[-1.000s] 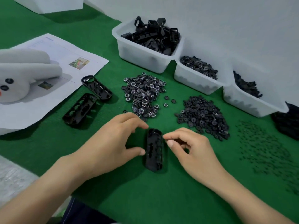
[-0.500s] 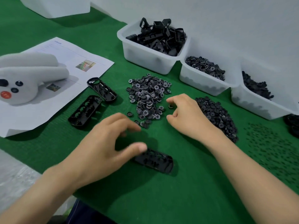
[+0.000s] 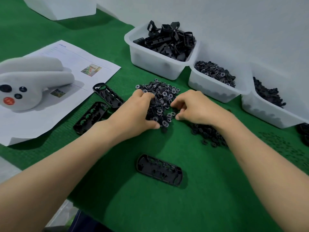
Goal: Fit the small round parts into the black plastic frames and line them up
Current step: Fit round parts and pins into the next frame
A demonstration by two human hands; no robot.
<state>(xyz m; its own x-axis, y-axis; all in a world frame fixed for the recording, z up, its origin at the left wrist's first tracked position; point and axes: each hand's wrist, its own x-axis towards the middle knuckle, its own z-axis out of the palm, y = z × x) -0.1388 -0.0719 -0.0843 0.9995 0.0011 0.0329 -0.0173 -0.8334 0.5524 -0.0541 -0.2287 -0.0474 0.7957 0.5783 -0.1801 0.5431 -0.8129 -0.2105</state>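
The left hand (image 3: 133,113) and right hand (image 3: 195,108) are curled into the parts pile (image 3: 161,93) at centre. Any grip cannot be told. A frame (image 3: 159,169) is laid below.

Bare left hand (image 3: 133,113), right hand (image 3: 195,108); dark blue clothing (image 3: 85,221).

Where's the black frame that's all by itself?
Head view: the frame lies on the green mat, low and centre, between the left arm and right arm, nearer the person than the parts pile.

Green-felted worktop (image 3: 217,206) ending at a plain white wall (image 3: 234,22) along its far edge; pale grey surface (image 3: 6,169) beyond its near left corner; soft, even light.
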